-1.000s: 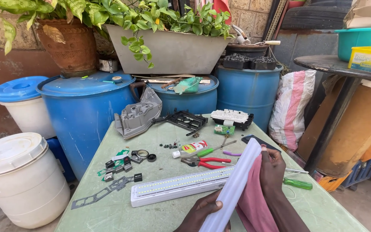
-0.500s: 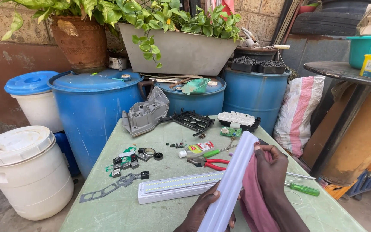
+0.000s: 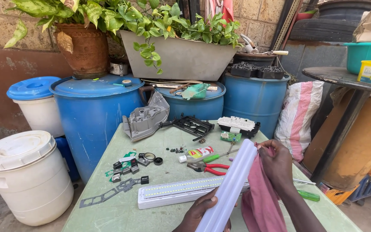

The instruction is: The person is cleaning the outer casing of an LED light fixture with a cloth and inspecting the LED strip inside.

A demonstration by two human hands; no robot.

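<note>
**Cover braced, cloth pressed on**

Here, left hand (image 3: 200, 210) fingers curl round the white tube cover (image 3: 232, 189), steadying it, while right hand (image 3: 275, 165) pinches the pink cloth (image 3: 260, 202) against it, above the LED strip (image 3: 181, 191) on the green table (image 3: 121, 215).

Green table (image 3: 121, 215) carried a long white LED strip panel (image 3: 174, 192), red-handled pliers (image 3: 207, 167), a green-handled screwdriver (image 3: 308, 195), a small tube (image 3: 196, 153) with a red and green label, a grey cast housing (image 3: 146, 118), a black frame (image 3: 190, 125), a white keyed block (image 3: 238, 124), a small green circuit board (image 3: 230, 136), loose black screws (image 3: 176, 150) and small black parts (image 3: 129, 165) beside a flat grey bracket (image 3: 108, 194). Behind it stood three blue drums (image 3: 95, 116), a white bucket with a blue lid (image 3: 37, 101) and a white lidded bucket (image 3: 26, 176) at left. A clay pot (image 3: 82, 49) and grey planter (image 3: 179, 58) with leafy plants sat on the drums. Striped sack (image 3: 299, 116) at right.
</note>
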